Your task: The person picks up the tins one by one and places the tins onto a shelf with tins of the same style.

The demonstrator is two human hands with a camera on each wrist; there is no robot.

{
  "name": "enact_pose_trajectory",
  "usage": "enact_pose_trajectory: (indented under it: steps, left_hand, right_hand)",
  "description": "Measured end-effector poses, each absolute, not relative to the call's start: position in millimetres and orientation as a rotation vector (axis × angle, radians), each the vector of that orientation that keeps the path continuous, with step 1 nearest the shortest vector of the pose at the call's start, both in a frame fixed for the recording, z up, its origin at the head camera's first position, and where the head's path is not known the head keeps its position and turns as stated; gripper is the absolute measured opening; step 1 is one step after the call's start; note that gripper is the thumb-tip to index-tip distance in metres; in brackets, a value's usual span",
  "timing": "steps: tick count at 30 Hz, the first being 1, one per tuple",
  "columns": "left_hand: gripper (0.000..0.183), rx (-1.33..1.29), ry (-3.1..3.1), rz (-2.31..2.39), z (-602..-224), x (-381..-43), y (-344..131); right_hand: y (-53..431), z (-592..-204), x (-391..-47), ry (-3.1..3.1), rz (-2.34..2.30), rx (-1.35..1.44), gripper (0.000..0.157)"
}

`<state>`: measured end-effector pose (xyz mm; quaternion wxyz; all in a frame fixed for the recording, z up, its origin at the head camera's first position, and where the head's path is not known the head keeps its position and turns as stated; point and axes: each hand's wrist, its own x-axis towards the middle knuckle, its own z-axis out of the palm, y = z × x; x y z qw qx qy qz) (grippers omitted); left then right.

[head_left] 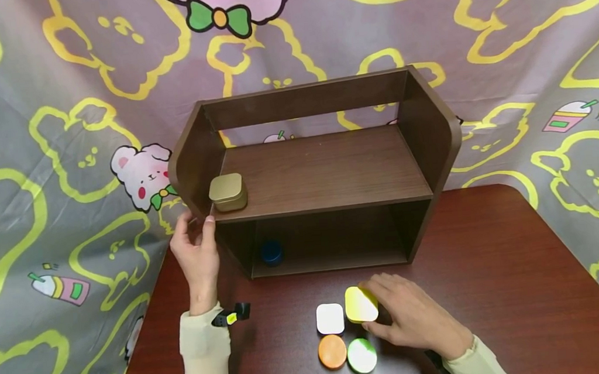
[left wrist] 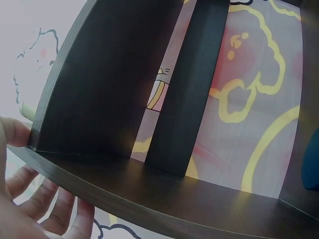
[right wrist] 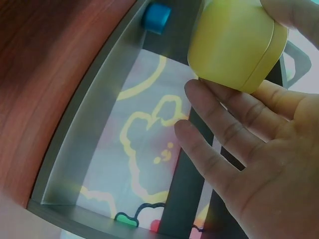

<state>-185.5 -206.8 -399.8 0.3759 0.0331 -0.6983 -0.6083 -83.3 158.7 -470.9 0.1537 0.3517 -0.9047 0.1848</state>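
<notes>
While the left hand [head_left: 198,262] grips the front edge of the shelf's [head_left: 324,167] left panel [head_left: 196,154], with thumb and fingers on either side of the board, the right hand [head_left: 412,313] pinches the yellow tin [head_left: 360,304] between thumb and fingertips. That tin is on the near side of the shelf, just beside the white tin [head_left: 330,319], between two and three o'clock from it. The orange tin [head_left: 332,352] lies at six o'clock from the white one, the green tin [head_left: 362,356] near five. Seen from the yellow tin, the blue tin [head_left: 272,252] stands at ten o'clock in the lower bay, and the gold tin [head_left: 228,192] between ten and eleven on the upper board, close to the left panel. Glare bleaches the yellow top in the head view, and I cannot tell whether its underside clears the table [head_left: 496,265].

It looks small and hard-walled, so I expect it to be light and stiff, unlikely to dent under a normal pinch. Its smooth, rounded faces may prove slippery, above all at the corners. The lid [right wrist: 277,50], marked off by a thin seam near the thumb, could come away if held alone; two opposite flat sides, gripped below that seam, should give the safest hold.
</notes>
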Motion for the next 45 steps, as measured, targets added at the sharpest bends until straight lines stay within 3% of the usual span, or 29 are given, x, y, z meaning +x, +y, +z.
enact_pose_trajectory:
  steps: [45]
  left_hand:
    - [0.029,0.078,-1.801,-1.546,-405.2,-186.4,-206.8]
  right_hand:
    - [151.7,-440.5,-93.0,-2.579,0.569,1.112,0.058]
